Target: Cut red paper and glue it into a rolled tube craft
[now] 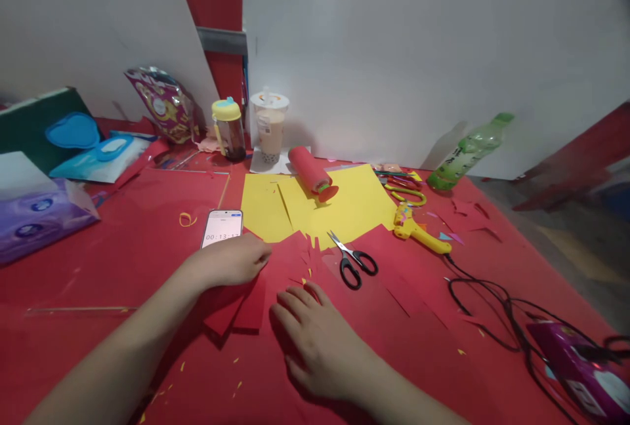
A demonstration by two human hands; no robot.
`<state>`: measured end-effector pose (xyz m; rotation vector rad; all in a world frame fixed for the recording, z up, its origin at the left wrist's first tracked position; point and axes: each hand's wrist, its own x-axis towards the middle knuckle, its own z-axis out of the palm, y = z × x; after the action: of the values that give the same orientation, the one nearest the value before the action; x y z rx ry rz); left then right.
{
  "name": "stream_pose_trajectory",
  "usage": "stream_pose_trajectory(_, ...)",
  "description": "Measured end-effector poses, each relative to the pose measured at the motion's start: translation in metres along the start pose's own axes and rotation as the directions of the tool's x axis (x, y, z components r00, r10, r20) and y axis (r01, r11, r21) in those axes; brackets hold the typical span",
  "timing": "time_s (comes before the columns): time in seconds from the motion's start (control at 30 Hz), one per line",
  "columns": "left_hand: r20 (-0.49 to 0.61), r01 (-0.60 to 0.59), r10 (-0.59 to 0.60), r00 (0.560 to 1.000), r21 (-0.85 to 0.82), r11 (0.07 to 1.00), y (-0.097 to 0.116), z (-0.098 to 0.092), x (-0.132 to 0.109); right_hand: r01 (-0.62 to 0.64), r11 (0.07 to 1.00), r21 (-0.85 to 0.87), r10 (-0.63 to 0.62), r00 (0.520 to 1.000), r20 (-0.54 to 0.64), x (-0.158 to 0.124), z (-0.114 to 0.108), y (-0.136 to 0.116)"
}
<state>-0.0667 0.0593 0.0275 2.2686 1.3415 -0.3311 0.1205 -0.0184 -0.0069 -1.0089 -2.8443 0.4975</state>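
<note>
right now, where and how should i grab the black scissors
Probably best by the black handle loops of the scissors, the right hand coming in from the near side: they lie flat, loops towards the person, while the blades point away.

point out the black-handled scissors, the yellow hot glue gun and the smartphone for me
Black-handled scissors (348,252): head view, near the pivot where the blades meet the handles
Yellow hot glue gun (422,236): head view, on its handle
Smartphone (222,222): head view, on its lit screen
</note>
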Motion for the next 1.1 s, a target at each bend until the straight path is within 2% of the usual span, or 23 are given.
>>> stream_pose_trajectory(0.17, -0.027, -0.011, 0.011, 1.000, 0.009, 1.000, -0.001, -0.002, -0.002, -0.030, 0.984, -0.173, 0.034, 0.999, 0.021, 0.009, 0.000, -0.004)
stream_pose_trajectory(0.33, -0.015, -0.007, 0.007, 1.000, -0.013, 1.000, 0.000, -0.002, -0.002, -0.041, 0.968, -0.246, 0.051, 0.998, 0.036, 0.014, -0.006, -0.002)
stream_pose_trajectory(0.5, -0.014, -0.006, 0.006, 1.000, -0.010, 1.000, -0.001, 0.001, -0.001, -0.046, 0.945, -0.323, 0.068, 0.996, 0.055, 0.019, -0.002, 0.000)
stream_pose_trajectory(0.8, -0.022, -0.005, 0.004, 1.000, -0.026, 1.000, 0.002, 0.000, -0.003, -0.092, 0.919, -0.383, 0.064, 0.994, -0.084, 0.024, 0.013, 0.016)
stream_pose_trajectory(0.97, -0.024, 0.002, -0.004, 1.000, -0.047, 0.999, 0.002, -0.002, -0.004, -0.123, 0.955, -0.268, 0.067, 0.975, -0.210, 0.018, 0.011, 0.033)
stream_pose_trajectory(1.03, -0.034, 0.004, -0.006, 0.999, -0.058, 0.998, 0.001, -0.003, -0.004, -0.166, 0.980, -0.106, 0.126, 0.942, -0.311, 0.015, 0.006, 0.040)
stream_pose_trajectory(1.1, -0.035, 0.013, -0.016, 0.999, -0.063, 0.998, 0.000, -0.002, -0.004, -0.232, 0.959, 0.165, 0.280, 0.870, -0.407, 0.012, -0.002, 0.045)
